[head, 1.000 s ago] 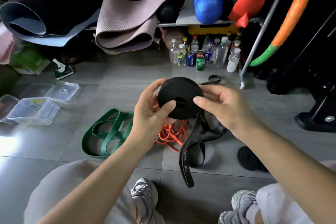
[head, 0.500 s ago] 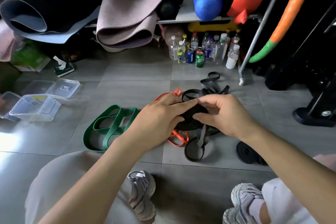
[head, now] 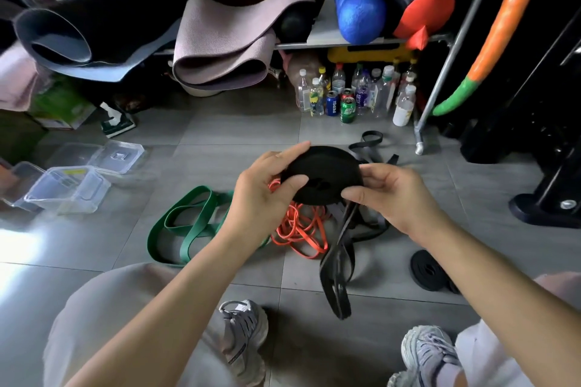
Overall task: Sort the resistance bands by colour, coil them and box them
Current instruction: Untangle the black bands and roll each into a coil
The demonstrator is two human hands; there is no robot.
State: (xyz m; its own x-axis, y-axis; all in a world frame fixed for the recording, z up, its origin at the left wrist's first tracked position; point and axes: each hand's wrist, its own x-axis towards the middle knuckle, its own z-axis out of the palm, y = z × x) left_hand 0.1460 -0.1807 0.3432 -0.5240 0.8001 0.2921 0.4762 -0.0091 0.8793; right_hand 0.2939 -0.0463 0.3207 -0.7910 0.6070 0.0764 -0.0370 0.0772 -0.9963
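Grey tiled floor (head: 220, 135). At centre lie a looped green band (head: 188, 223), a tangled orange band (head: 301, 229) just right of it, and loose black bands (head: 371, 138) beyond. A coiled black band (head: 429, 270) sits at right. Clear plastic boxes (head: 67, 188) lie at left; bottles and cans (head: 355, 94) stand at the back.

coil I hold (head: 323, 171): blk, plain | its loose tail (head: 338, 264): blk | wide band (head: 198, 223): green | thin band (head: 295, 225): orange | 2nd coil (head: 427, 270): blk | box (head: 67, 190): clear w/ yellow label | floor (head: 220, 132): grey tiles | my shoes (head: 245, 328): white-grey
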